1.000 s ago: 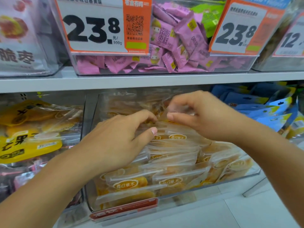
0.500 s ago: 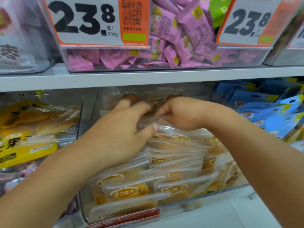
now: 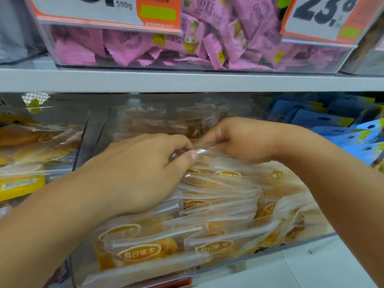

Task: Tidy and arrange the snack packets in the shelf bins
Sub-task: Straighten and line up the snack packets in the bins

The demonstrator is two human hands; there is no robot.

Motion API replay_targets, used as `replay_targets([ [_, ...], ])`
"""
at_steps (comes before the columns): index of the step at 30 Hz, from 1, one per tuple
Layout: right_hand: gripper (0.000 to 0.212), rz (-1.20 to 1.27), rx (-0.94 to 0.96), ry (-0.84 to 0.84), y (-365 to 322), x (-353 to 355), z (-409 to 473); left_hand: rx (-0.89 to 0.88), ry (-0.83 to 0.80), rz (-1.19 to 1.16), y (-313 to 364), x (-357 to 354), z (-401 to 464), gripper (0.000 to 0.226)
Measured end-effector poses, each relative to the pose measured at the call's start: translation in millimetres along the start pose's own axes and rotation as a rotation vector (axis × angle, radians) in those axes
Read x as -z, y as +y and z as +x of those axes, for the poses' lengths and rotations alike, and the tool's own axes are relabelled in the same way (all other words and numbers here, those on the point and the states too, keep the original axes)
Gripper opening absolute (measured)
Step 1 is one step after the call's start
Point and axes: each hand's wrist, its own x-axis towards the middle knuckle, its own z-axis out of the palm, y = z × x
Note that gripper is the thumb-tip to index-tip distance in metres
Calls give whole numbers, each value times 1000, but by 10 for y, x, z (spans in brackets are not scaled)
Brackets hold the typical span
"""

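A clear plastic bin (image 3: 97,129) on the lower shelf holds several clear snack packets (image 3: 141,253) with orange contents and orange labels, standing in rows. My left hand (image 3: 143,173) lies over the left rows, thumb and curled fingers pinching the clear top edge of a packet (image 3: 204,152) near the bin's back. My right hand (image 3: 234,140) has its fingers curled round the same clear packet edge from the right. The fingertips of both hands are partly hidden by the plastic.
The bin to the left holds yellow packets (image 3: 22,183); blue packets (image 3: 332,121) fill the bin to the right. Above the grey shelf board (image 3: 187,80), a clear bin of pink packets (image 3: 207,50) carries orange price tags (image 3: 324,17). Pale floor (image 3: 311,271) shows below.
Both hands have stayed at the back rows of the orange packets, shifting slightly as they work a clear packet edge. The view has moved closer and tilted down.
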Motion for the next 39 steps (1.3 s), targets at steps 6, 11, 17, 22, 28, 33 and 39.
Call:
replay_targets([
  [6, 50, 185, -41, 175, 55, 213, -38, -36, -28, -8, -10, 23, -21, 48],
  [11, 41, 201, -178, 206, 18, 149, 163, -60, -40, -37, -1, 39, -40, 33],
  [17, 23, -230, -279, 105, 26, 83, 267, -98, -72, -84, -4, 38, -2, 49],
  [22, 7, -247, -335, 237, 103, 89, 168, -131, -97, -129, 11, -17, 31, 46],
  [28, 5, -277, -318, 424, 149, 91, -157, -140, 8, -78, -26, -136, 4, 62],
  [33, 13, -157, -196, 615, 102, 0, -377, -116, -47, -138, 24, -40, -55, 47],
  [39, 7, 141, -118, 682, -10, -84, -417, -75, -152, -22, 30, 35, -58, 39],
])
